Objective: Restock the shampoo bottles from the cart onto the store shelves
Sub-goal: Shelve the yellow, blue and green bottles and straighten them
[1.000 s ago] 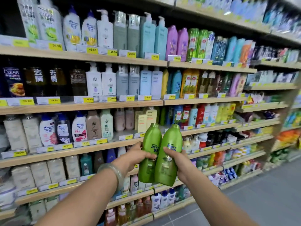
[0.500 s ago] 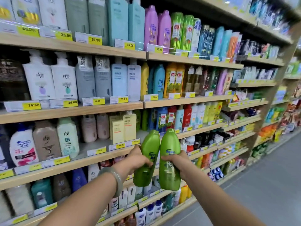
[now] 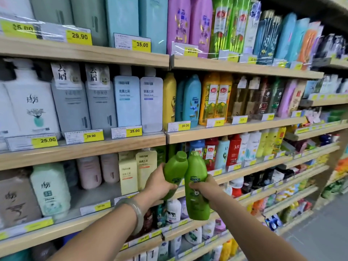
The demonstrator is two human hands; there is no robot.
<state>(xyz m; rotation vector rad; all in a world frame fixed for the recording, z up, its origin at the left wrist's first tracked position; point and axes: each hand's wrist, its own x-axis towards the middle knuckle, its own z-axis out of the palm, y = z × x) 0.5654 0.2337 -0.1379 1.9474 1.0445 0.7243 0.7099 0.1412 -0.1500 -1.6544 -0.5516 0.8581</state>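
With fingers of left hand [image 3: 160, 182] grasping tilted green bottle [image 3: 175, 170] and of right hand [image 3: 207, 189] grasping upright green bottle [image 3: 196, 187], both at 6 o'clock of centre, upper bodies touching: separate first, then seat one at a time on shelf [image 3: 244, 172] at 12 o'clock, labels outward.

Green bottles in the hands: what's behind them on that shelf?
Behind the left green bottle and right green bottle, gripped by the left hand and right hand, dark green bottles and a blue bottle show. Whatever stands directly behind them is covered.
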